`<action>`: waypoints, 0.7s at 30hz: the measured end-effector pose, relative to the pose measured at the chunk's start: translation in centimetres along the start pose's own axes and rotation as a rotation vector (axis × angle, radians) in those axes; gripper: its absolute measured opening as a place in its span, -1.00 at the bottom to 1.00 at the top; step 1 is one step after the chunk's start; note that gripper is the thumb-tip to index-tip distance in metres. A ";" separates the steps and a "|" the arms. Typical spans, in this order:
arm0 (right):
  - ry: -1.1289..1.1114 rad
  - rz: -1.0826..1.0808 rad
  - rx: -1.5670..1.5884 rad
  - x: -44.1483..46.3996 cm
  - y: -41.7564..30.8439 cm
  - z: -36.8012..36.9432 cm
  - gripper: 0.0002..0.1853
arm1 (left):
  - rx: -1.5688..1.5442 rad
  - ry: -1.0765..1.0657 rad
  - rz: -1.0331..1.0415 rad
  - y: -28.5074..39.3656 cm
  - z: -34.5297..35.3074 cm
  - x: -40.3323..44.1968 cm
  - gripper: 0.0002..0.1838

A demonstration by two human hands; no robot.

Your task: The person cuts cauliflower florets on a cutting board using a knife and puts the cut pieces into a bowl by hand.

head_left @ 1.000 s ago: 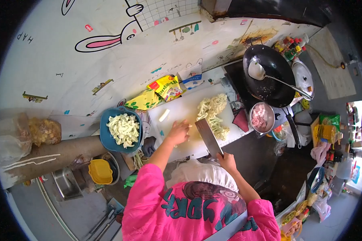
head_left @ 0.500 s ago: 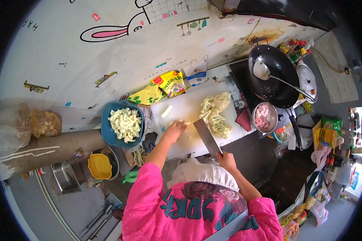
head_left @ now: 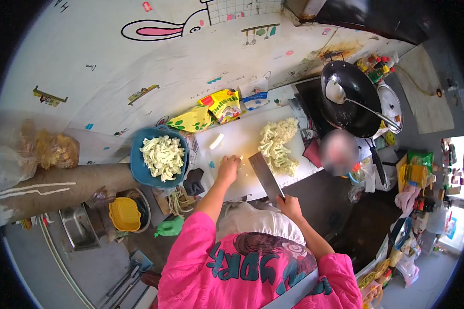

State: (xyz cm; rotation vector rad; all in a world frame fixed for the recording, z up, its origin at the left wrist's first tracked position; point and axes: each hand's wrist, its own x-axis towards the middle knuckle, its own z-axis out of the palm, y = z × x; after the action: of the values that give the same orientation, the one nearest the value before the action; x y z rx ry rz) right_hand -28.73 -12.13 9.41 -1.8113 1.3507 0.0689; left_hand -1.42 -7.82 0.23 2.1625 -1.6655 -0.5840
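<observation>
In my right hand (head_left: 291,207) is the handle of a cleaver (head_left: 265,175), its broad blade slanting over the white cutting board (head_left: 247,131). My left hand (head_left: 229,169) rests on the board left of the blade, fingers curled round a small pale piece of cauliflower that they mostly hide. Right of the blade lie large cauliflower chunks (head_left: 279,144). A white stalk piece (head_left: 216,141) sits near the board's left end. Cut cauliflower florets (head_left: 162,157) fill a blue basin (head_left: 135,172) to the left.
A black wok (head_left: 348,121) with a ladle (head_left: 337,92) in it stands on the stove at right. Beside it is a bowl (head_left: 338,152), its contents blurred. Yellow packets (head_left: 222,104) lean at the wall. A yellow basket (head_left: 124,214) and sink (head_left: 80,229) are lower left.
The view has shifted slightly. My left hand has stayed near the same place on the board, its fingers drawn in more. The cleaver remains in my right hand, nearly still.
</observation>
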 end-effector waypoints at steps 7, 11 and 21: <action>0.013 -0.024 -0.094 1.2 -0.1 1.4 -0.60 | -0.803 0.260 -0.376 -0.6 -0.7 -0.9 -0.60; -0.171 0.153 0.062 1.6 -2.1 0.7 -0.55 | -1.499 0.263 -0.691 -2.2 0.0 -2.0 -0.57; -0.276 0.294 0.519 3.9 0.7 4.3 -0.63 | -1.934 0.422 -0.757 -4.0 1.0 -5.5 -0.73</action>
State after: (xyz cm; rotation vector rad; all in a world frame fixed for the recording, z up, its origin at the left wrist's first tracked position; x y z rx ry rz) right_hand -25.85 -12.37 4.32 -1.1226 1.2812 0.1090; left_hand 0.17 -1.55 -2.03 0.9978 0.3183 -1.0794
